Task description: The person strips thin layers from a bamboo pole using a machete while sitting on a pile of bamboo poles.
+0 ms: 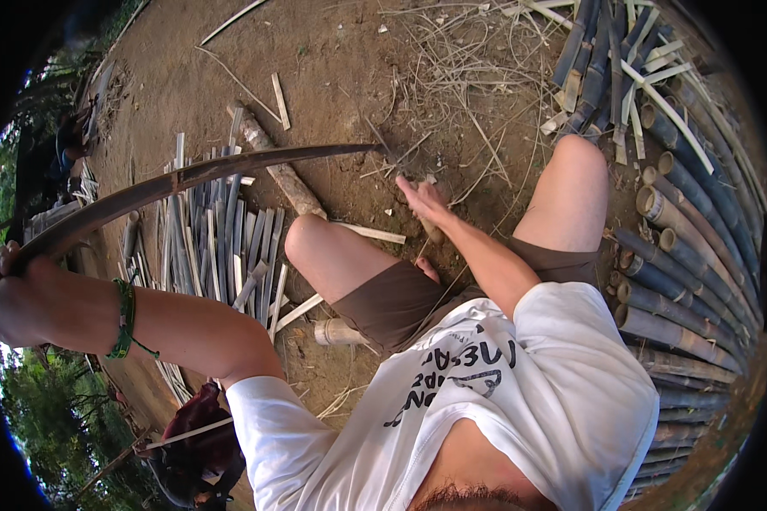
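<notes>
The strip [204, 171] stretches lengthwise from the left hand [15, 298], clasped around one end, rightward to a tip just ahead and left of the right hand [424, 201], the nearer to that tip; whether this grips anything, I cannot tell. Right of the left hand lie slats [183, 234], then a log [296, 192].

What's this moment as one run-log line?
left hand: gripping long dark strip | right hand: near strip's far tip, grip unclear | around: split bamboo pieces, bamboo poles at right
</notes>
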Tool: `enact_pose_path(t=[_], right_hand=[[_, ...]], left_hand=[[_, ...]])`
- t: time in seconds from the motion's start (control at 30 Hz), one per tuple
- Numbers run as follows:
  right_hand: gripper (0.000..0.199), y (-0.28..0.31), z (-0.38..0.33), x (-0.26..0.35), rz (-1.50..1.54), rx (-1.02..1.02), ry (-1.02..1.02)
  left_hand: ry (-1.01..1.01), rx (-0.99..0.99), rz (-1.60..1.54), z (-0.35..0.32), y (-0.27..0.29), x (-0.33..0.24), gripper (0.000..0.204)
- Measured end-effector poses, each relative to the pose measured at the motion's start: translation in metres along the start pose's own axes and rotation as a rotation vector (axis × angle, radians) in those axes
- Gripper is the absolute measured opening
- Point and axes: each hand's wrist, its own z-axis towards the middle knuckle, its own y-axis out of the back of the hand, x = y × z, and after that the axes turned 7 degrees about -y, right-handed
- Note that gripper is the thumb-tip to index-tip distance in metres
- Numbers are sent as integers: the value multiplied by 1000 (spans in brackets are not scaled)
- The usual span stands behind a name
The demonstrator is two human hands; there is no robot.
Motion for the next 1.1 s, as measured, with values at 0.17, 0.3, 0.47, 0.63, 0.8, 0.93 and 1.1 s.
enact_pose_path(t=[0.17, 0.3, 0.47, 0.63, 0.8, 0.93, 1.1], right_hand=[[69, -14, -47, 36, 132, 53, 391], [69, 0, -25, 3, 93, -36, 343], [69, 28, 18, -26, 77, 18, -45], [68, 34, -11, 0, 227, 16, 58], [64, 49, -37, 30, 310, 1, 130], [63, 62, -41, 33, 154, -99, 219], [68, 31, -64, 62, 85, -107, 471]], left_hand=[[198, -175, -145, 31, 2, 14, 33], [236, -53, -281, 22, 0, 13, 32], [350, 128, -582, 63, 6, 46, 35], [529, 371, -802, 61, 2, 17, 17], [682, 511, -1127, 85, 8, 42, 21], [591, 326, -843, 6, -47, -8, 35], [527, 486, -888, 18, -21, 47, 66]])
